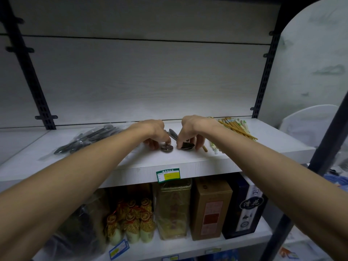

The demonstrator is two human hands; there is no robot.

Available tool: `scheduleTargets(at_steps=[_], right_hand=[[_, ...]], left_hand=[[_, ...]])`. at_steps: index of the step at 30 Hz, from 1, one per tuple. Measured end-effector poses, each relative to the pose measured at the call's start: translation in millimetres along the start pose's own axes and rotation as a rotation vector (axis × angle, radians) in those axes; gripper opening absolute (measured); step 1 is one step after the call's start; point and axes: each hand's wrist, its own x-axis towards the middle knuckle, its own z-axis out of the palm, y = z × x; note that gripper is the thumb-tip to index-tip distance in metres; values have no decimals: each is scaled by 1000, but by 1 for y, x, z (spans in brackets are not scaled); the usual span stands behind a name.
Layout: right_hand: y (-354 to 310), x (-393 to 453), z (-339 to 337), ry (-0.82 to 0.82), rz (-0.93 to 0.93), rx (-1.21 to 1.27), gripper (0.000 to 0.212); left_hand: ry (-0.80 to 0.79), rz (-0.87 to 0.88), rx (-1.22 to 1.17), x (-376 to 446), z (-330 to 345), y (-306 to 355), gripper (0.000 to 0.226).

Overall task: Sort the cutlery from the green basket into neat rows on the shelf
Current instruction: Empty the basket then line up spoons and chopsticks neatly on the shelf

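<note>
Two metal spoons point(177, 143) at frame centre, lying side by side on the white shelf point(188, 162), bowls toward the front edge, handles running back toward 12 o'clock. Left hand point(153, 133) curled over the left spoon, a fingertip pressing its bowl. Right hand point(190, 132) arched over the right spoon, thumb and fingers pinching either side of the bowl. At 9 o'clock from the spoons, a bundle of dark utensils point(88, 138) in clear wrap, well apart, lying at a slant. At 3 o'clock, just beside the right hand, a pile of chopsticks point(235, 128), some wooden, some in pale sleeves, roughly parallel. Green basket not in view, so no telling how much remains in it. Judged from this: three groups begun along the shelf, spoon row only now being squared up, utensil bundle and chopsticks likely still needing straightening. Below, at 6 o'clock, a price label point(168, 175) on the shelf edge, then boxes point(211, 208) and wrapped jars point(131, 221) on the lower shelf.
</note>
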Motion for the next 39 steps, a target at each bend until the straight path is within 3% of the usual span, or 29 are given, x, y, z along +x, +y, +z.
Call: scheduleTargets(at_steps=[13,21,29,39], right_hand=[[-3,7,5,-38,25,61,42],[-4,11,-4,-185,16,-25,47],[0,13,0,-113,-7,34,43],[9,18,6,-24,-55,35,39]], left_hand=[[-26,16,5,-2,-1,-1,35],[-71,31,-33,2,-1,-4,38],[-196,60,-105,-10,-8,0,38],[-211,77,-92,-9,-3,1,26]])
